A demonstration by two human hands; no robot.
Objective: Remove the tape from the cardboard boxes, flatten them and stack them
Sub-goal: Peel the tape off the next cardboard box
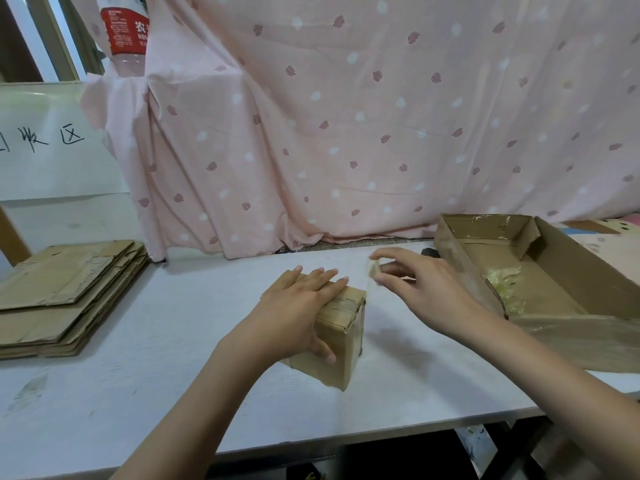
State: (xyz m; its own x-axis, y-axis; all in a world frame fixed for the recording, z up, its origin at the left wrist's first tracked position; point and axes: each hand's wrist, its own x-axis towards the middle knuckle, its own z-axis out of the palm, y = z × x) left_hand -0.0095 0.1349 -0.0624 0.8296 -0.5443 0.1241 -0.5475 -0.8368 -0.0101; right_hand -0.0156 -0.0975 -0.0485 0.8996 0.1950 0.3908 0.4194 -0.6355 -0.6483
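Centrally on the white tabletop (138, 358) sits a small closed cardboard box (341, 344), turned so that one corner points toward the camera, its top seam showing strips of worn tape. Resting on its top is the left hand (298, 306), palm down with the fingers straight and spread across the lid while the thumb lies against the near side face, so it presses on the box rather than curling round it. Just to the right and a little farther back, the right hand (415, 285) hangs above the tabletop, apart from the box, with its thumb and fingertips pinched together on a small crumpled piece of tape (375, 268); that piece is blurred, so its exact shape cannot be made out. Farther right stands a large open cardboard box (568, 271), its flaps up and its outer walls wrapped in clear tape, with a wad of yellowish clear tape scraps (505, 285) lying inside on its floor. At the left edge of the tabletop lies a stack of flattened cardboard boxes (65, 289), well apart from the small box. Behind everything hangs a pink cloth (346, 116) printed with white dots and dark leaves, and at the upper left a plastic bottle with a red label (124, 32) stands above a white sheet bearing handwritten characters (52, 150).
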